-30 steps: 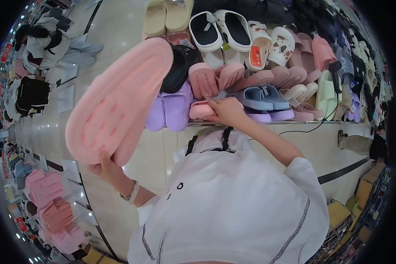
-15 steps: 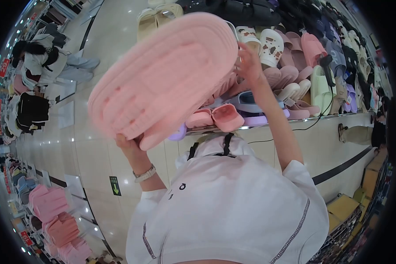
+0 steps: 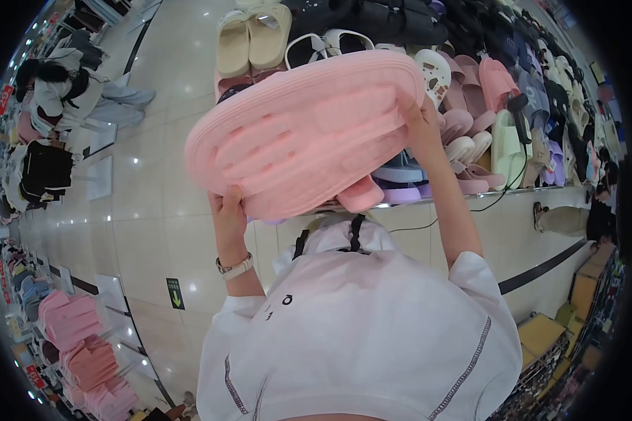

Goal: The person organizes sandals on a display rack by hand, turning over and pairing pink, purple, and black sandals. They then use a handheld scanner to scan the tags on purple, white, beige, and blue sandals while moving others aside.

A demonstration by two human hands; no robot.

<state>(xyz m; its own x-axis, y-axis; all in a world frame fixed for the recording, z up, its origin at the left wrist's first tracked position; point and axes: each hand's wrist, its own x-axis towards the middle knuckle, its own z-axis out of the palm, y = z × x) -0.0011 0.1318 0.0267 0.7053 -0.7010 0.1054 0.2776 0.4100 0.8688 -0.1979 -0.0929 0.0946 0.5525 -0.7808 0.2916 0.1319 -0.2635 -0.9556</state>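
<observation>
A large pink slipper [image 3: 309, 133] is held up close to the camera, its ridged edge and a face with rows of small slots toward me. My left hand [image 3: 226, 202], wearing a pale watch, grips its lower left edge. At the other end, my right hand [image 3: 421, 125] is closed on the right edge, thumb on the near face. The fingers behind the slipper are hidden on both hands. Part of a smaller pink slipper [image 3: 361, 194] shows just below, and blue and purple slippers [image 3: 400, 193] lie behind on the display.
The slipper display [image 3: 470, 105] runs across the top and right, with beige slippers [image 3: 253, 38] at its left end. A black cord [image 3: 502, 195] hangs over its edge. Folded clothes [image 3: 70, 316] and a person [image 3: 70, 91] are on the left; another person [image 3: 576, 217] stands right.
The pink slipper has moved right and slightly down and turned flatter. My right hand, earlier with its fingers spread at the edge, is now closed on it; my left hand keeps its grip.
</observation>
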